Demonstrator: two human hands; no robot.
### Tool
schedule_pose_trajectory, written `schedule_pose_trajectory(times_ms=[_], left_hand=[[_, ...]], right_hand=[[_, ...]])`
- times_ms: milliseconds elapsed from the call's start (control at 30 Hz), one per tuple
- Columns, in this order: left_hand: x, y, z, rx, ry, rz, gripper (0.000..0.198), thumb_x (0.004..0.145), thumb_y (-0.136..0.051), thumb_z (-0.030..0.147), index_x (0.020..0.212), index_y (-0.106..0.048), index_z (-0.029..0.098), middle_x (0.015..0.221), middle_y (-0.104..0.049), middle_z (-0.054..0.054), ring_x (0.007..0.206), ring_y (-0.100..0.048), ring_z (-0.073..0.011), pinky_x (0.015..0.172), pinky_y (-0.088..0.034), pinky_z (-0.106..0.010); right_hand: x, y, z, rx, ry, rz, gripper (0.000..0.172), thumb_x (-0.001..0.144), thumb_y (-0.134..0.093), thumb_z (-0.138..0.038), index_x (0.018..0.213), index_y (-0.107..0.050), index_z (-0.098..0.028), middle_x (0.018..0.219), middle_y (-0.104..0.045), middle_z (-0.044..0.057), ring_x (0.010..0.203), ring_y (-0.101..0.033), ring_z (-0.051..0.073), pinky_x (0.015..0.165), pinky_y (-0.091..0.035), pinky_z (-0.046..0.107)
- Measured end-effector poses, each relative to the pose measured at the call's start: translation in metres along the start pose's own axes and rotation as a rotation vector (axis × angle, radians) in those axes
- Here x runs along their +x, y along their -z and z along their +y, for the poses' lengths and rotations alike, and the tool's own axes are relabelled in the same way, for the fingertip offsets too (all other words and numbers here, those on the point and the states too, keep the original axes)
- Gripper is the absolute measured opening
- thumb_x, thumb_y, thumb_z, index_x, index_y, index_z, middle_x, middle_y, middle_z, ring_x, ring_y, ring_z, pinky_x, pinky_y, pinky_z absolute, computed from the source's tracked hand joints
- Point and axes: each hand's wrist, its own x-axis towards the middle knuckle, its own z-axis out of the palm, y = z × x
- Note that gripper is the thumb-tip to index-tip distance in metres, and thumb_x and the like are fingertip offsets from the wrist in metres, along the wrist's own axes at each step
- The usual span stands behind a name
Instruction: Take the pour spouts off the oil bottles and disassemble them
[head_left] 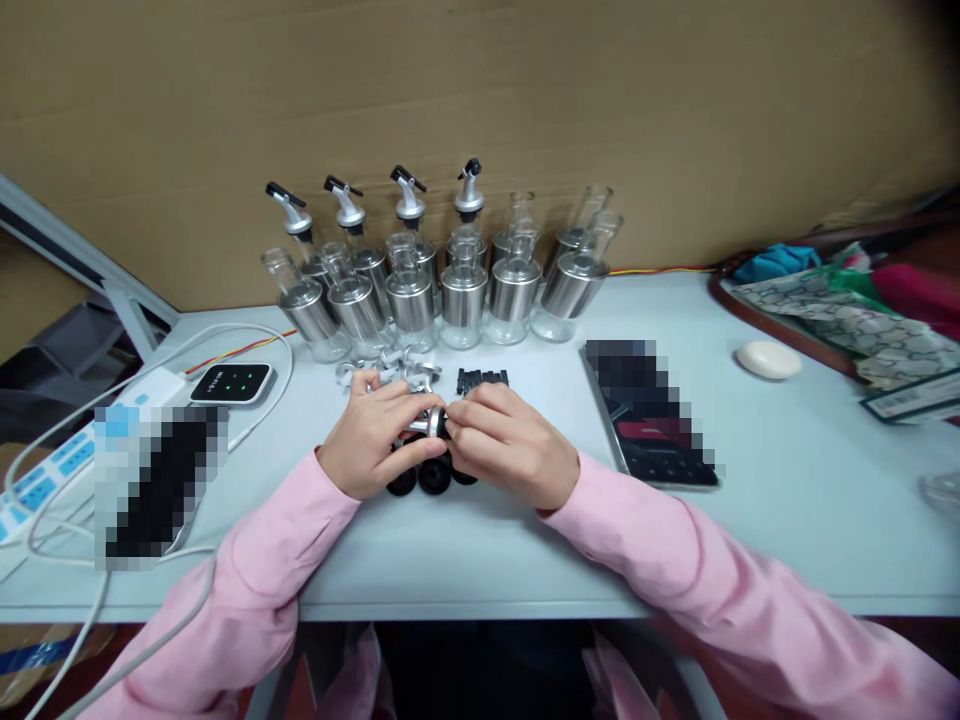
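Note:
My left hand point(373, 438) and my right hand point(504, 440) meet over the middle of the white table point(787, 480), both pinched on one small silver pourer spout point(431, 422) with a black end. Under my hands lie several round black stoppers point(433, 478). Just beyond my fingers sit loose silver spout parts point(390, 366) and a row of small black caps point(482, 379). Behind them stand several glass bottles with steel sleeves point(463, 296); the back-row ones on the left carry fitted pourers point(409, 197).
A blurred tablet or phone point(649, 415) lies right of my hands, a white oval soap-like object point(769, 359) further right. At left are a black device with green lights point(229, 383), a blurred item point(154, 480), a power strip point(45, 472) and white cables. A cardboard wall backs the table.

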Motion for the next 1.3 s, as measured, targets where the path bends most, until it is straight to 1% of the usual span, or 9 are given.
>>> schedule_pose_trajectory(times_ms=[133, 233, 367, 467, 600, 700, 900, 1100, 1300], left_hand=[[0.0, 0.0, 0.0, -0.025, -0.018, -0.025, 0.045, 0.091, -0.027, 0.049, 0.095, -0.055, 0.013, 0.063, -0.055, 0.0, 0.06, -0.046, -0.0149, 0.07, -0.02, -0.032], [0.0, -0.001, 0.0, 0.002, -0.025, -0.025, 0.044, 0.091, -0.027, 0.048, 0.096, -0.054, 0.013, 0.065, -0.056, -0.001, 0.062, -0.047, -0.0158, 0.072, -0.021, -0.033], [-0.001, -0.005, 0.0, 0.042, -0.046, 0.026, 0.043, 0.091, -0.027, 0.047, 0.101, -0.051, 0.013, 0.072, -0.059, -0.003, 0.069, -0.048, -0.0179, 0.075, -0.024, -0.034], [-0.001, -0.006, 0.001, 0.06, -0.069, 0.09, 0.04, 0.091, -0.03, 0.047, 0.106, -0.048, 0.015, 0.077, -0.06, -0.004, 0.072, -0.048, -0.0181, 0.076, -0.027, -0.033], [-0.001, -0.007, 0.002, 0.13, -0.139, 0.185, 0.031, 0.09, -0.038, 0.038, 0.11, -0.045, 0.015, 0.084, -0.06, -0.006, 0.08, -0.047, -0.0189, 0.077, -0.031, -0.032], [0.0, -0.01, 0.003, 0.159, -0.185, 0.197, 0.026, 0.091, -0.038, 0.031, 0.11, -0.045, 0.015, 0.084, -0.061, -0.006, 0.082, -0.047, -0.0192, 0.078, -0.032, -0.032], [0.001, -0.007, 0.001, 0.244, -0.237, 0.206, 0.02, 0.086, -0.045, 0.024, 0.104, -0.048, 0.017, 0.073, -0.061, -0.002, 0.072, -0.049, -0.018, 0.076, -0.035, -0.033], [0.001, -0.002, 0.001, 0.334, -0.313, 0.239, 0.027, 0.086, -0.045, 0.036, 0.099, -0.051, 0.013, 0.059, -0.058, 0.0, 0.057, -0.048, -0.0159, 0.068, -0.033, -0.031], [0.001, -0.001, 0.003, 0.372, -0.302, 0.259, 0.034, 0.089, -0.039, 0.044, 0.096, -0.053, 0.014, 0.059, -0.061, 0.0, 0.052, -0.049, -0.0144, 0.068, -0.03, -0.03]], right_hand=[[-0.001, 0.005, 0.003, -0.09, 0.154, -0.039, 0.015, 0.083, -0.051, -0.011, 0.07, -0.051, -0.017, 0.072, -0.058, 0.003, 0.069, -0.047, 0.014, 0.061, -0.041, 0.027], [-0.002, 0.004, 0.004, -0.075, 0.166, -0.017, 0.014, 0.082, -0.051, -0.01, 0.071, -0.051, -0.017, 0.073, -0.06, 0.004, 0.069, -0.049, 0.014, 0.061, -0.041, 0.027], [-0.003, 0.0, 0.004, 0.138, -0.116, -0.003, 0.003, 0.082, -0.051, -0.019, 0.084, -0.051, -0.017, 0.081, -0.062, 0.006, 0.074, -0.051, 0.016, 0.066, -0.041, 0.03], [-0.004, 0.001, 0.004, 0.286, -0.352, -0.065, 0.019, 0.082, -0.051, -0.033, 0.091, -0.05, -0.016, 0.081, -0.061, 0.006, 0.075, -0.052, 0.017, 0.068, -0.039, 0.033], [-0.004, 0.003, 0.003, 0.382, -0.458, -0.149, 0.032, 0.09, -0.035, -0.043, 0.081, -0.052, -0.016, 0.074, -0.059, 0.004, 0.07, -0.052, 0.015, 0.067, -0.035, 0.031], [-0.003, 0.002, 0.001, 0.374, -0.472, -0.169, 0.036, 0.089, -0.035, -0.045, 0.078, -0.052, -0.016, 0.068, -0.057, 0.002, 0.064, -0.049, 0.013, 0.064, -0.034, 0.029], [-0.003, 0.002, 0.0, 0.387, -0.405, -0.183, 0.027, 0.088, -0.043, -0.039, 0.08, -0.054, -0.015, 0.068, -0.054, 0.002, 0.064, -0.047, 0.013, 0.061, -0.034, 0.026], [-0.001, 0.006, -0.001, 0.438, -0.37, -0.173, 0.024, 0.088, -0.044, -0.033, 0.074, -0.055, -0.015, 0.063, -0.052, 0.001, 0.061, -0.045, 0.013, 0.061, -0.036, 0.026], [0.001, 0.008, -0.003, 0.447, -0.398, -0.114, 0.016, 0.084, -0.052, -0.029, 0.079, -0.057, -0.015, 0.062, -0.053, 0.001, 0.06, -0.047, 0.013, 0.06, -0.037, 0.027]])
